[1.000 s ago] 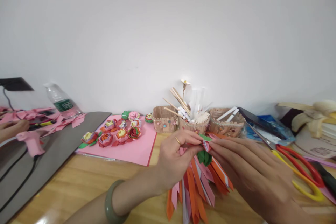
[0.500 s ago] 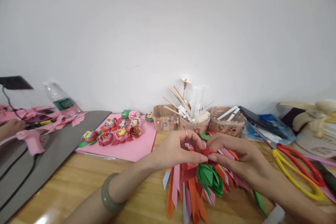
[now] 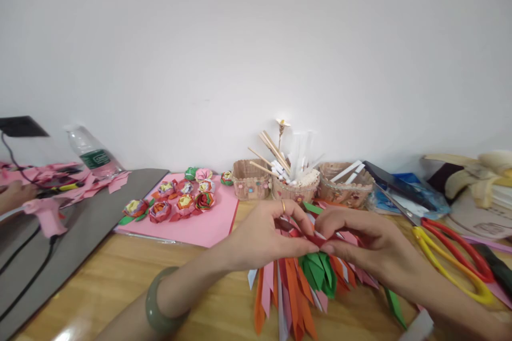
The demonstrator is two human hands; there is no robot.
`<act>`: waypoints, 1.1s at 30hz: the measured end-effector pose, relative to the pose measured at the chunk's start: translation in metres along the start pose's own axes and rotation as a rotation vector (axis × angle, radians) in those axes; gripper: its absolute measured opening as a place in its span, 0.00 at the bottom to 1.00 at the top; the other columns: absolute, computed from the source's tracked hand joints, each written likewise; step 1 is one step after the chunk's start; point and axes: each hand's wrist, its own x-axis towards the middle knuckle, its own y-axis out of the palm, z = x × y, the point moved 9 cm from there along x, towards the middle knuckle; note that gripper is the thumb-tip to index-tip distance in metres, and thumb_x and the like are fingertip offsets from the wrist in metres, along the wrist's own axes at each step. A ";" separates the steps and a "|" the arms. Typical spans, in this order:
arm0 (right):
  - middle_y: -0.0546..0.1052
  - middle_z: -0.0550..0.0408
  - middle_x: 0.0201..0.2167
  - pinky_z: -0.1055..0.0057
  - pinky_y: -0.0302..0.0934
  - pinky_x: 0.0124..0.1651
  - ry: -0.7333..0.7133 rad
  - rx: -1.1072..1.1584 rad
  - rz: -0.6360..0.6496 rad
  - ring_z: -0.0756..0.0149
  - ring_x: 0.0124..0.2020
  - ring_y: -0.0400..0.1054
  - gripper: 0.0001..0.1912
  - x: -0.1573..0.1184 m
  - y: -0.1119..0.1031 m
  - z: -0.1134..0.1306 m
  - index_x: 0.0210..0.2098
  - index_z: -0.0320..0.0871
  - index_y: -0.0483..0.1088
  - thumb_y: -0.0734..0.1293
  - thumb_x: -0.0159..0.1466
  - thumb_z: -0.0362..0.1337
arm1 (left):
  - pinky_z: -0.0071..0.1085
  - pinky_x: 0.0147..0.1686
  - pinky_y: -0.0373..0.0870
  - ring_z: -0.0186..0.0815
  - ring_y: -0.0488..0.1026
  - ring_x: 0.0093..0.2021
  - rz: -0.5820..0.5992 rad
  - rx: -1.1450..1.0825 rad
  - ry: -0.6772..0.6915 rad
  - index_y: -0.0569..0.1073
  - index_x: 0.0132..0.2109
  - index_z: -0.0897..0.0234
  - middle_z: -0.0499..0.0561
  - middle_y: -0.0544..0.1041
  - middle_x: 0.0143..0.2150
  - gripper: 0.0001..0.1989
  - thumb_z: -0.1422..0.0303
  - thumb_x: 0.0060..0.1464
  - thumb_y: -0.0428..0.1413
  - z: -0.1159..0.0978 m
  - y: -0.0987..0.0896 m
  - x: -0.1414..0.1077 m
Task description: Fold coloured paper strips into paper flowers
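Note:
Between the fingertips of my left hand (image 3: 268,240) and my right hand (image 3: 366,242) is a small red paper piece (image 3: 312,241), pinched from both sides. My fingers cover much of it, so its exact shape is hard to see. Just below my thumbs lies a bunch of folded green paper pieces (image 3: 319,273). Orange paper strips (image 3: 294,298), with pink and pale purple ones among them, fan out on the table under both hands.
Finished paper flowers (image 3: 186,205) lie on a pink sheet (image 3: 216,229). Decorated baskets (image 3: 251,181) with sticks line the wall. Scissors (image 3: 454,261) lie at right. At left are a pink glue gun (image 3: 47,216), a bottle (image 3: 95,157) and another person's hand (image 3: 18,196).
Both hands have shifted slightly, and the red paper piece now lies flatter between my fingertips. A red flap that hung over the strips on the left no longer shows there.

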 end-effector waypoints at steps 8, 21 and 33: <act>0.78 0.56 0.27 0.77 0.68 0.28 -0.415 -0.419 -0.118 0.70 0.27 0.73 0.08 -0.007 -0.006 0.063 0.33 0.46 0.70 0.63 0.61 0.26 | 0.29 0.33 0.70 0.32 0.73 0.31 -0.062 0.287 0.440 0.73 0.27 0.65 0.52 0.77 0.28 0.05 0.74 0.48 0.60 -0.046 -0.002 -0.012; 0.78 0.57 0.25 0.77 0.67 0.28 -0.204 -0.200 -0.033 0.70 0.26 0.73 0.06 -0.002 -0.004 0.034 0.29 0.44 0.70 0.64 0.62 0.30 | 0.30 0.33 0.70 0.33 0.72 0.33 0.044 0.178 0.127 0.72 0.31 0.65 0.51 0.74 0.32 0.07 0.78 0.43 0.52 -0.022 0.002 -0.009; 0.76 0.58 0.21 0.75 0.65 0.24 0.015 -0.076 -0.113 0.69 0.23 0.70 0.12 0.001 -0.006 0.010 0.25 0.43 0.71 0.67 0.60 0.44 | 0.28 0.30 0.68 0.30 0.70 0.29 -0.050 0.060 -0.119 0.71 0.30 0.65 0.49 0.74 0.31 0.09 0.79 0.38 0.55 -0.004 -0.004 -0.006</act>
